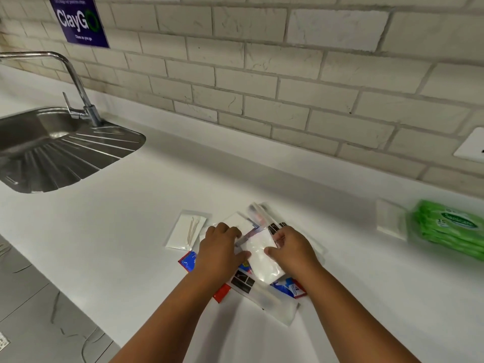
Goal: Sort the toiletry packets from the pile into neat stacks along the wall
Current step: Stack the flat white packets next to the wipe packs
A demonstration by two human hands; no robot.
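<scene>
Head view is showing your left hand (220, 251) and right hand (290, 251) both gripping one white packet (263, 258), fingers (277, 238) curling over its two side edges and thumbs pressing on its top face. You are holding it just over the pile (264, 292) of packets, which is lying near the table's (131, 231) front edge. A packet of cotton buds (187, 230) is sitting just left of the pile. Green wipes packs (450, 227) are lying stacked by the wall at the right edge.
</scene>
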